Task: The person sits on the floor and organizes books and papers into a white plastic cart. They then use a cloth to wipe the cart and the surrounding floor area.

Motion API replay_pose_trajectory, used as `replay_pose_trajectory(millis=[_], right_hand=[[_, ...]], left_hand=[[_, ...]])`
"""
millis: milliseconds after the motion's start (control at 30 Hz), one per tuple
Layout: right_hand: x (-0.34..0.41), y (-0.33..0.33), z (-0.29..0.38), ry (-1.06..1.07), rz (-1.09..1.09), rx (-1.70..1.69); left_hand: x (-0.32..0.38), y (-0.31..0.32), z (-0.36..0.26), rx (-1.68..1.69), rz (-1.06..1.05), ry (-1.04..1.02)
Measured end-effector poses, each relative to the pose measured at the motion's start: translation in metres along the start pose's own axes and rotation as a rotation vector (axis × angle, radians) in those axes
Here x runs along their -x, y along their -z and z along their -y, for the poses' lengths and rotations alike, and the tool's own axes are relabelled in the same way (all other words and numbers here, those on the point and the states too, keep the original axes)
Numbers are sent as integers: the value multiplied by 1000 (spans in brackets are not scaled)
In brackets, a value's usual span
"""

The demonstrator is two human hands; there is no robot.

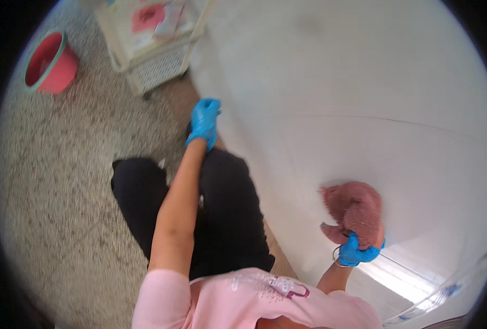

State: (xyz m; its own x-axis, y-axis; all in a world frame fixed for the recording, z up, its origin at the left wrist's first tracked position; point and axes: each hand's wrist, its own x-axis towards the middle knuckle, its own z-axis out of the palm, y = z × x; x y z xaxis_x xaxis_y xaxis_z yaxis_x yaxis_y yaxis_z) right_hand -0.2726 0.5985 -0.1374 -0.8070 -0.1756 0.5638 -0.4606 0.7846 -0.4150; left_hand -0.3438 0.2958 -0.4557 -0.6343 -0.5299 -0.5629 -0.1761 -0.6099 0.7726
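Note:
My right hand [357, 251], in a blue disposable glove and with a bracelet at the wrist, grips a bunched, dusty-red fluffy cloth [356, 209]. The cloth lies against a smooth, glossy white wall or panel [309, 152]; a thin dark line crosses this surface above the cloth. My left hand [205, 120], also gloved in blue, is just past my knee, near the lower edge of the white surface. Its fingers are curled in and nothing shows in them. My left forearm extends over my bent legs in black trousers.
A cream plastic rack or cart [157, 66] with a perforated basket and pink and white items on top stands beyond my left hand. A red bucket [60, 72] with a green rim is farther left on the speckled floor [66, 181]. Bright light reflects at the lower right.

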Motion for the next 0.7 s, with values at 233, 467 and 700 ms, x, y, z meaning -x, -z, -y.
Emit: replay_pose_trajectory(millis=[233,467,700], right_hand=[[-48,-4,49,3,-227,-92],[-190,-63,126,688,-726,82],[-202,-237,166,998,-98,381]], left_hand=[[48,-3,-152,-146,209,-374],[55,56,-146,-266,-12,-486],[76,67,-162,-357,150,-544]])
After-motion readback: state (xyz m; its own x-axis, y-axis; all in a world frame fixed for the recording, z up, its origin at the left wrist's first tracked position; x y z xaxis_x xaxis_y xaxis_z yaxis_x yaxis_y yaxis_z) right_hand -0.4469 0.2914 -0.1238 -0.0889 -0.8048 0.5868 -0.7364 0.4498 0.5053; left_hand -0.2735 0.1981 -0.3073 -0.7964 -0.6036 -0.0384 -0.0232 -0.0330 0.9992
